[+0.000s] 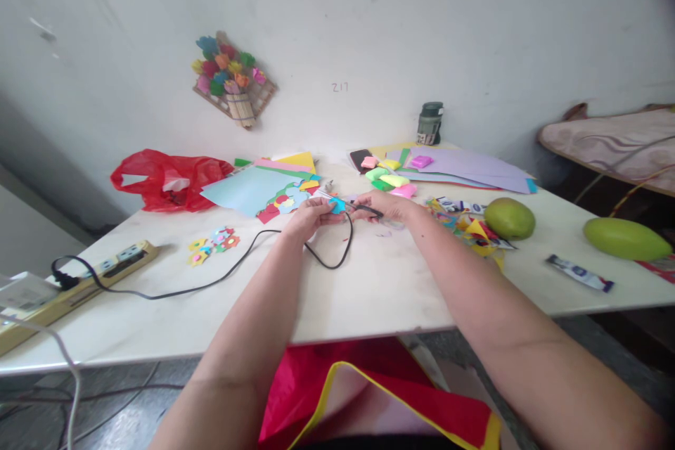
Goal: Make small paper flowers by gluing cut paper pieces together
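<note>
My left hand (315,214), at the middle of the table, pinches a small piece of blue paper (337,206). Closed around the dark handles of scissors (373,211), my right hand (387,204) is just to the right. The blades point toward the blue paper; whether they touch it I cannot tell. A black cord (332,266) loops below both hands, its near end hidden by them. Just beyond my left hand lie coloured paper cutouts (285,201). Small paper flowers (199,251) lie further left.
A power strip (113,266) feeds the cord at left. Behind are a red plastic bag (152,172), paper sheets (469,165), clay packets (394,181) and a bottle (430,124). Paper scraps (482,239), two green fruits (509,219) and a tube (580,273) lie right.
</note>
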`<state>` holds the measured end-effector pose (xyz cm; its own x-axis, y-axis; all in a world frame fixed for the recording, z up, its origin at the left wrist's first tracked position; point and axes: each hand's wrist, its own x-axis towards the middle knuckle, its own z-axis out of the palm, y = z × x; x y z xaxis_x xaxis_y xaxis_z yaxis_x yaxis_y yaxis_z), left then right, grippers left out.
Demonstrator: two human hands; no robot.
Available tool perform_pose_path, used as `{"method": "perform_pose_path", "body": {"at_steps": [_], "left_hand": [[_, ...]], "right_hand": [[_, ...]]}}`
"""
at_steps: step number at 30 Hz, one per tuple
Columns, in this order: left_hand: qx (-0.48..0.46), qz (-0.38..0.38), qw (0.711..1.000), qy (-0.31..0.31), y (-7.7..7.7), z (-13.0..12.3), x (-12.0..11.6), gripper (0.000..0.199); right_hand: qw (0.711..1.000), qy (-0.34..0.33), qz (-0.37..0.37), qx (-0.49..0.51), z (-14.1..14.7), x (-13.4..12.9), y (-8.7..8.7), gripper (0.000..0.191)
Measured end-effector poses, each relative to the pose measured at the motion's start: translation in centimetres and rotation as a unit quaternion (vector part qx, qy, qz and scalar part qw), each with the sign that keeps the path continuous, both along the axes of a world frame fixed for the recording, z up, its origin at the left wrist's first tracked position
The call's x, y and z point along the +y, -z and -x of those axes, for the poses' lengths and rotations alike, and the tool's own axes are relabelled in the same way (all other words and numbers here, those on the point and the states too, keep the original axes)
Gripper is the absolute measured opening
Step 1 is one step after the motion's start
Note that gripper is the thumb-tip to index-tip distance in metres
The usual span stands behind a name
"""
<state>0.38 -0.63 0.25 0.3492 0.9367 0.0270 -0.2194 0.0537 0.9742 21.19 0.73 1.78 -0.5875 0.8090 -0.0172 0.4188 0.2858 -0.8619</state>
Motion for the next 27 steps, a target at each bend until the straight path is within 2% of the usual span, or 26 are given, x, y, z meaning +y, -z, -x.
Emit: {"method": "perform_pose_path", "body": {"at_steps": [9, 15, 27], "left_hand": [[0.005, -0.016, 1.0, -0.003, 0.05, 0.15, 0.15, 0.018], [0.018, -0.026, 1.0, 0.002, 0.11, 0.21, 0.17, 0.02], [0.011, -0.026, 1.0, -0.004, 0.08, 0.17, 0.19, 0.019]], "right_hand": [[1.0, 0.012, 0.02, -0.001, 0.24, -0.48, -0.25, 0.029], [0.999, 0.004, 0.019, -0.031, 0.11, -0.49, -0.36, 0.034], [1.0, -0.005, 0.009, -0.005, -0.03, 0.1, 0.2, 0.035]]}}
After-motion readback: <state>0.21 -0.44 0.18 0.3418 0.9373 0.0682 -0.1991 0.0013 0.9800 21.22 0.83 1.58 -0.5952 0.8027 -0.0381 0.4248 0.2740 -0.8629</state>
